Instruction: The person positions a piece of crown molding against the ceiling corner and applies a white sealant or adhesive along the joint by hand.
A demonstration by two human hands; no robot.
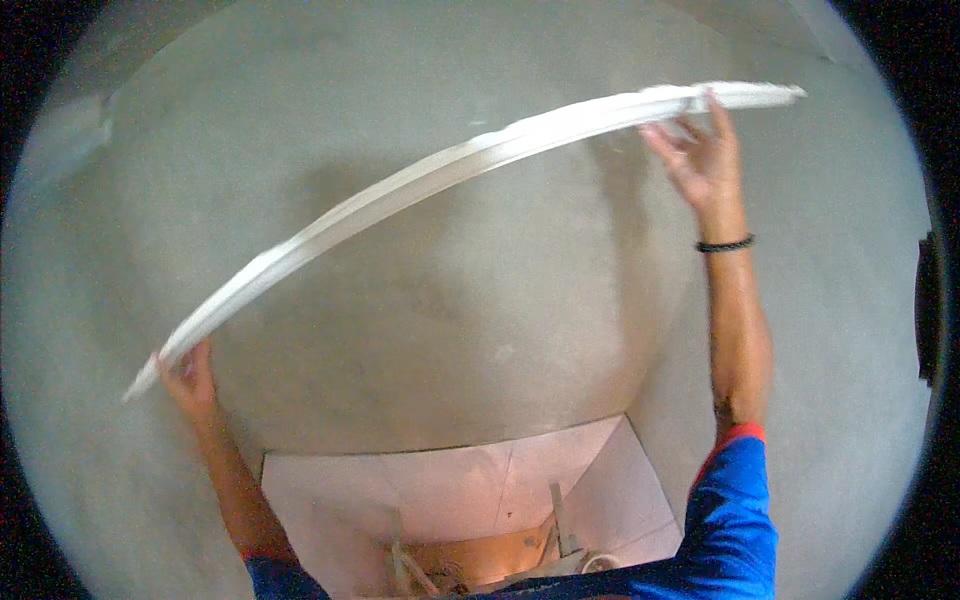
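Observation:
A long white strip of moulding (400, 188) spans the view, lower at the left and higher at the right, bowed by the lens. Its upper edge looks rough and lumpy, as if coated with white paste. Near the left end, my left hand (192, 380) grips it from below with the fingers closed about its edge. My right hand (703, 165) is raised higher and supports the strip close to its right end, one finger reaching over its face and the thumb along its underside. Whether the strip touches the wall behind it cannot be made out.
Behind the strip is a grey plastered wall (480, 330). Pale pinkish tiles (440, 485) cover the lower wall. Far below are wooden pieces (560, 515), a brownish board (470, 558) and a round object (600, 563). A dark shape (926, 310) stands at the right rim.

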